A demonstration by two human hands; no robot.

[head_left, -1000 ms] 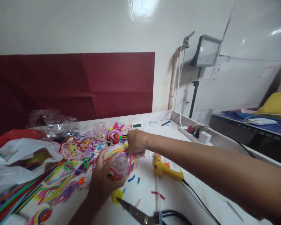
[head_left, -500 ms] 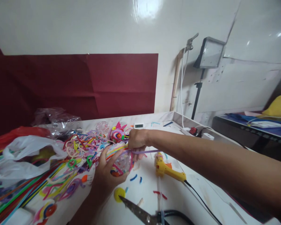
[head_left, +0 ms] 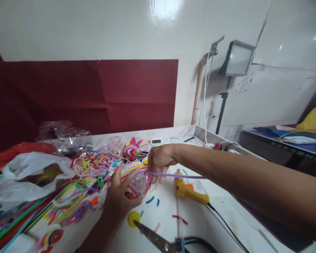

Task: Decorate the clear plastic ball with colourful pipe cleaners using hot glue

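Observation:
My left hand is wrapped round a clear plastic ball, partly covered in rainbow rows of pipe cleaner, with pink round its edge. A purple pipe cleaner runs from the ball out to the right, under my right forearm. At the ball's right side my right hand has its fingertips pinched on this purple strand. Just behind the ball sits a finished-looking pink fish made of coiled pipe cleaners. A yellow glue gun lies to the right on the white table.
Scissors lie in front, their tip on a yellow disc. Loose pipe cleaners and a white plastic bag crowd the left. A small digital display stands at the back. The glue gun's black cord runs towards me.
My right hand has shifted slightly right along the ball's edge, and the purple pipe cleaner now reaches further right. My left hand keeps the ball in place.

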